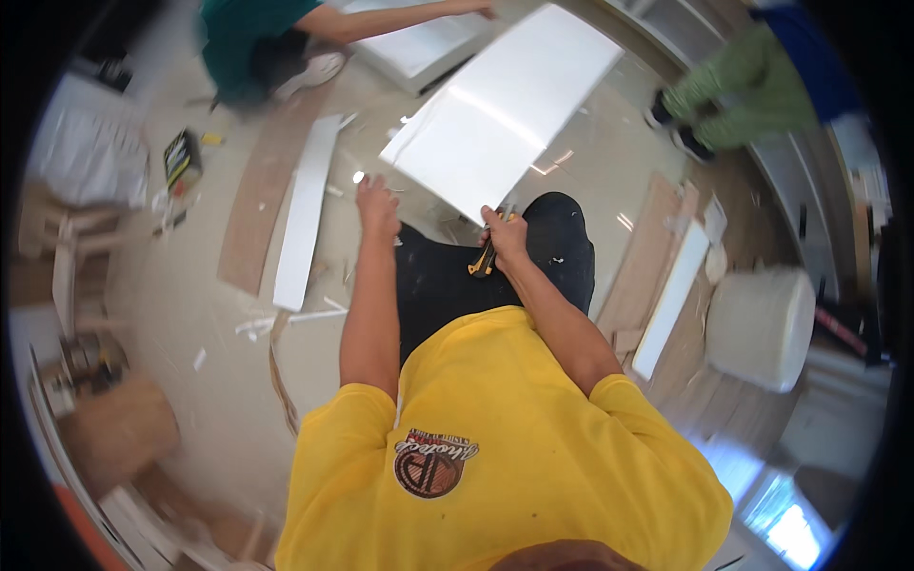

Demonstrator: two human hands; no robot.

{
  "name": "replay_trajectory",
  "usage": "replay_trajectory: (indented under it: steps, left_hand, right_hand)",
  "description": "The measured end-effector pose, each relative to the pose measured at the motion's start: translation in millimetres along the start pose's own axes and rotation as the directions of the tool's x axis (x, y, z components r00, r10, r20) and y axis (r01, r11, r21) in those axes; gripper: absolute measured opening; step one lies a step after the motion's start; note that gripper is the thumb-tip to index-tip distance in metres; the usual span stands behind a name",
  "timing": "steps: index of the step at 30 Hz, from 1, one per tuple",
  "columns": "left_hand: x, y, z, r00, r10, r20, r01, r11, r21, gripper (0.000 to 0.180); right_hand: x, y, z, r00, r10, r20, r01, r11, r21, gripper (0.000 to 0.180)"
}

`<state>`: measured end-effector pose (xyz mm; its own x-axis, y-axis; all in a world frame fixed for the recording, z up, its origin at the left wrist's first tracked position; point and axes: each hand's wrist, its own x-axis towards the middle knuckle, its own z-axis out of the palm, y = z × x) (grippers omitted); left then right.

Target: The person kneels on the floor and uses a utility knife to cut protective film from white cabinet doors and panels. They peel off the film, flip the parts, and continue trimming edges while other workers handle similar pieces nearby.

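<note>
My right hand [506, 234] is closed round a black and yellow utility knife [483, 261], beside the near corner of a large white panel [505, 109]. The knife's handle end points down toward my lap, and its blade is too unclear to make out. My left hand [378, 206] hovers left of the panel with its fingers loosely apart, and I see nothing in it. The panel lies in front of my knees, slanting away to the upper right.
Narrow white strips [309, 214] and brown boards [262, 205] lie on the floor to the left. More boards [643, 262] lie to the right, near a wrapped white block [760, 328]. One person [262, 52] crouches far left; another [747, 86] stands far right. Scraps litter the floor.
</note>
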<state>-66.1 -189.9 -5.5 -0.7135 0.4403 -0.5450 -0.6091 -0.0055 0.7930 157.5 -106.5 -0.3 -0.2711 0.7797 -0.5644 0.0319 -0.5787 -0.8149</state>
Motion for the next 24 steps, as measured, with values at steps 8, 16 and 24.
replay_trajectory:
  steps: [8, 16, 24]
  left_hand:
    - [-36.4, 28.7, 71.9, 0.920, -0.320, 0.225, 0.339, 0.939, -0.051, 0.080]
    - [-32.5, -31.1, 93.7, 0.620, -0.683, 0.386, 0.778, 0.471, -0.415, 0.089]
    - [-117.3, -117.6, 190.5, 0.480, -0.823, 0.304, 0.871, 0.487, -0.056, 0.078]
  right_hand:
    - [-1.1, -13.2, -73.8, 0.965, -0.067, -0.252, 0.099, 0.988, 0.120, 0.028]
    - [41.1, -51.6, -164.3, 0.839, -0.115, -0.532, 0.199, 0.974, 0.104, 0.021]
    - [115.3, -68.3, -297.5, 0.788, -0.055, -0.613, 0.310, 0.896, 0.318, 0.028]
